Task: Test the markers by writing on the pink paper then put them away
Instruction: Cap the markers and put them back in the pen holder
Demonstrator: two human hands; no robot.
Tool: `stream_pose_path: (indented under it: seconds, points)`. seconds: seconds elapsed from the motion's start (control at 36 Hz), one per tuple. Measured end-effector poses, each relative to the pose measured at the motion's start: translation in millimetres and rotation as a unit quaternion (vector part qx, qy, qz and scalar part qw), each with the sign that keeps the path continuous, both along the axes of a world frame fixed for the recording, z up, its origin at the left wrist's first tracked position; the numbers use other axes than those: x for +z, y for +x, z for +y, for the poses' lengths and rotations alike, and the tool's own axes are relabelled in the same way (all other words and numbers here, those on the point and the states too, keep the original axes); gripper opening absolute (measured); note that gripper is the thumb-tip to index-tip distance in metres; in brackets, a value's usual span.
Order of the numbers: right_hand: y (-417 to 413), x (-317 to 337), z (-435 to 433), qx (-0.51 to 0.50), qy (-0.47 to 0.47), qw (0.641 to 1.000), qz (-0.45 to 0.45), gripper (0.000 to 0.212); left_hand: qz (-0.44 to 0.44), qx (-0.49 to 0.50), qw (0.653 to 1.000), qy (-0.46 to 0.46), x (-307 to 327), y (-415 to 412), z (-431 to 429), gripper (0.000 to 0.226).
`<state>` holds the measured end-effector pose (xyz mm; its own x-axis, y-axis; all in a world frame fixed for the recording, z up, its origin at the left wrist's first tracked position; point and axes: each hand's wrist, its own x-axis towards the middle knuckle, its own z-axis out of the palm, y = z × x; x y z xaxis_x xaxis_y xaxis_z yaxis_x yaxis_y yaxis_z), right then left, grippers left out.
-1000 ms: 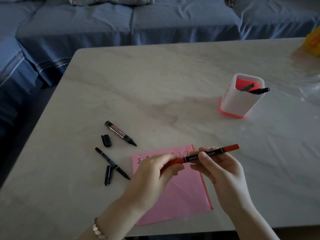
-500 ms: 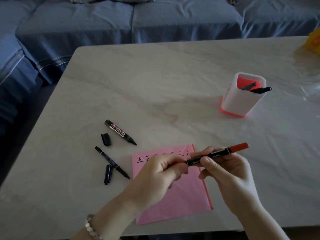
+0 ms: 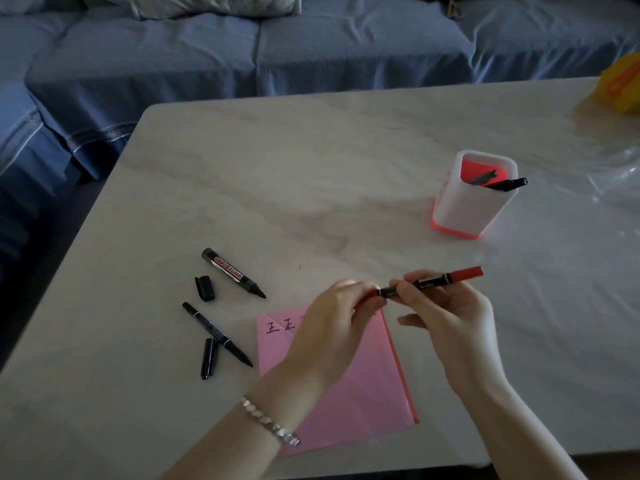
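Note:
Both hands hold a red double-ended marker (image 3: 436, 280) level above the pink paper (image 3: 363, 382). My right hand (image 3: 446, 317) pinches its black middle, and my left hand (image 3: 332, 323) grips its left red end, hiding that tip. The paper lies on the table and bears written characters near its top left edge. To the left lie an uncapped whiteboard marker (image 3: 233, 272) with its cap (image 3: 205, 288), and a thin black pen (image 3: 216, 333) with its cap (image 3: 209, 357). A white pen holder (image 3: 474, 199) with a red inside stands at the right and holds two black markers.
The marble table (image 3: 311, 188) reaches to a blue sofa (image 3: 242, 46) behind. A yellow object (image 3: 621, 84) sits at the far right corner, with clear plastic film (image 3: 620, 171) beside it.
The red marker has stayed in both hands, with my left hand closing in on its left end. The camera has tilted slightly; more of the wrist bracelet shows.

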<state>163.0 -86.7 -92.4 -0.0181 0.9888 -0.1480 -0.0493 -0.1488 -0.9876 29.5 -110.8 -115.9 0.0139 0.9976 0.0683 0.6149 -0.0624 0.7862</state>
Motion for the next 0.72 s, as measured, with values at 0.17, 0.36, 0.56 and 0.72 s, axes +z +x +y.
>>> stream_pose_path:
  seconds: [0.17, 0.36, 0.56, 0.72]
  points:
    - [19.5, 11.0, 42.9, -0.049, 0.193, 0.971, -0.134, 0.014, 0.042, 0.03, 0.999, -0.016, -1.3, -8.3, 4.1, 0.026]
    - [53.8, 36.3, 125.3, -0.242, 0.287, 0.892, -0.253, 0.013, 0.031, 0.1, 0.994, -0.017, -2.3, -32.2, -4.5, 0.021]
    - [48.7, 16.0, 148.7, -0.153, 0.105, 0.901, -0.392, 0.021, -0.036, 0.125, 0.991, -0.017, -4.3, -46.8, -11.8, 0.03]
    - [44.0, 16.6, 119.1, -0.155, 0.163, 0.896, -0.383, 0.032, -0.036, 0.154, 0.987, -0.018, -9.8, -64.4, -18.6, 0.03]
